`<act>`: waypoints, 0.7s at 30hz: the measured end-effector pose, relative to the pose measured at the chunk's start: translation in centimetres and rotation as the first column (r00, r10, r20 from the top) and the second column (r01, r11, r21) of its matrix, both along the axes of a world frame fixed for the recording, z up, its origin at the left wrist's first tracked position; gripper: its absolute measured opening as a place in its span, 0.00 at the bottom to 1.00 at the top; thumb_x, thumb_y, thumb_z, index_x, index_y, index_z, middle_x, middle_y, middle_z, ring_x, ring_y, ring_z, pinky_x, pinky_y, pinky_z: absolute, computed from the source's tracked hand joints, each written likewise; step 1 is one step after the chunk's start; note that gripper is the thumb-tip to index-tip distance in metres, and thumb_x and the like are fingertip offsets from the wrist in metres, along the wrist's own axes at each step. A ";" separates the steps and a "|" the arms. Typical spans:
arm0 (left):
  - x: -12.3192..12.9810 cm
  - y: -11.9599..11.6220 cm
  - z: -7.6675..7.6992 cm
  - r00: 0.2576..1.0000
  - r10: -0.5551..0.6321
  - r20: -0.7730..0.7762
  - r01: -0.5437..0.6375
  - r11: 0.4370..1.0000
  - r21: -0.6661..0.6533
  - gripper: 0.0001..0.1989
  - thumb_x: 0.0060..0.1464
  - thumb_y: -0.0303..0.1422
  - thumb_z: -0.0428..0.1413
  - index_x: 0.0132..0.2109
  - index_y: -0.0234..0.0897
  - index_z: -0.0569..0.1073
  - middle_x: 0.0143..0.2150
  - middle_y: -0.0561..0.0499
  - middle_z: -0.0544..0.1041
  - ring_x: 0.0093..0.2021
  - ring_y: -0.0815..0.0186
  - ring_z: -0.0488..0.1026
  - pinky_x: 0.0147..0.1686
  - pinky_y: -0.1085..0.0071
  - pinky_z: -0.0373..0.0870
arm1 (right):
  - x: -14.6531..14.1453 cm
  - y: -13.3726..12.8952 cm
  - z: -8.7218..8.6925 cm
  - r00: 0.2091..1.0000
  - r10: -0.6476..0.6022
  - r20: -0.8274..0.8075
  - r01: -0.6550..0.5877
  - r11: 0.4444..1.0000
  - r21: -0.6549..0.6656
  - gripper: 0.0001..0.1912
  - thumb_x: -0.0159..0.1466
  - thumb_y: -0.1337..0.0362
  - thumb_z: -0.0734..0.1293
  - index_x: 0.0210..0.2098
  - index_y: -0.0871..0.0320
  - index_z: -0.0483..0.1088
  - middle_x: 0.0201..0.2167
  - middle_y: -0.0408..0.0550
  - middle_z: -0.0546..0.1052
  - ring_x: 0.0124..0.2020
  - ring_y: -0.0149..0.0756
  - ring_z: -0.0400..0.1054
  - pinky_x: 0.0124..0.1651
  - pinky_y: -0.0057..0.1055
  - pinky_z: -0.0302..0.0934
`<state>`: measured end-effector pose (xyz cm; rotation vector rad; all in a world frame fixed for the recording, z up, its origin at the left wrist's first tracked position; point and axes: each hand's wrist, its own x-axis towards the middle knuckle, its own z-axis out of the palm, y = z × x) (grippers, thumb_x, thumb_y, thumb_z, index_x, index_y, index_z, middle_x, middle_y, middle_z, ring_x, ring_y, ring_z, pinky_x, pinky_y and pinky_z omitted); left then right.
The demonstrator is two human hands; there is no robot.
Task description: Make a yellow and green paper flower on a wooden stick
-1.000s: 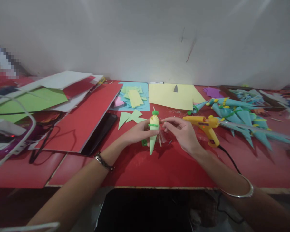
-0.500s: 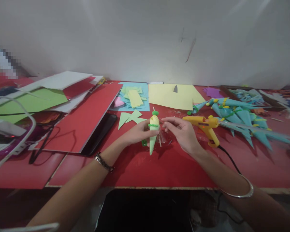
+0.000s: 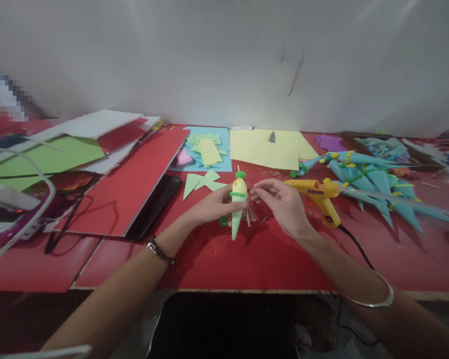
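Note:
A small pale green paper cone (image 3: 237, 219) with a yellow swirled top, a green trim band and a green ball on a stick points downward over the red table. My left hand (image 3: 216, 205) is closed around its middle, thumb across the front. Just right of the cone is my right hand (image 3: 279, 199), thumb and fingertips pinched together near its side. What those fingertips hold, if anything, is too small to make out. A yellow glue gun (image 3: 320, 194) lies to the right of my right hand. Pale green paper triangles (image 3: 202, 180) lie behind my left hand.
Several blue paper cones (image 3: 374, 179) lie at right, beside the glue gun's clear stick. Cut paper slips (image 3: 208, 149) and a yellow sheet (image 3: 264, 149) are at the back. A red board (image 3: 134, 184) overlaps a black phone (image 3: 159, 204) at left, near a purple power strip (image 3: 33, 219).
My right hand has shifted very slightly at the fingertips beside the cone. The left hand and the cone stay almost in place.

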<state>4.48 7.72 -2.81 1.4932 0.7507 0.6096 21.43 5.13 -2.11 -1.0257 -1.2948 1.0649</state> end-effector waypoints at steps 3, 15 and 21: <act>0.1 -0.1 0.2 1.000 -0.013 0.008 0.013 1.000 -0.004 0.15 0.48 0.37 0.54 0.41 0.34 0.63 0.26 0.52 0.69 0.25 0.71 0.67 0.24 0.73 0.63 | 0.0 -0.1 0.0 1.000 0.018 0.024 -0.018 1.000 0.006 0.06 0.57 0.64 0.62 0.30 0.60 0.68 0.24 0.43 0.75 0.25 0.27 0.70 0.30 0.26 0.67; 0.1 -0.1 0.2 0.999 -0.028 0.030 0.028 1.000 0.000 0.15 0.48 0.36 0.54 0.43 0.34 0.64 0.25 0.53 0.68 0.26 0.70 0.67 0.26 0.72 0.63 | 0.2 -0.1 0.1 0.989 -0.039 0.142 0.022 0.993 0.114 0.08 0.58 0.65 0.61 0.36 0.58 0.70 0.30 0.45 0.75 0.31 0.29 0.71 0.37 0.30 0.67; 0.1 -0.1 0.3 0.999 -0.029 0.015 0.029 1.000 0.013 0.14 0.48 0.37 0.54 0.40 0.34 0.64 0.26 0.52 0.69 0.25 0.71 0.67 0.24 0.73 0.62 | 0.3 -0.5 0.3 0.952 -0.102 0.288 0.028 0.968 0.251 0.10 0.60 0.62 0.59 0.29 0.58 0.70 0.22 0.43 0.72 0.24 0.28 0.67 0.30 0.28 0.64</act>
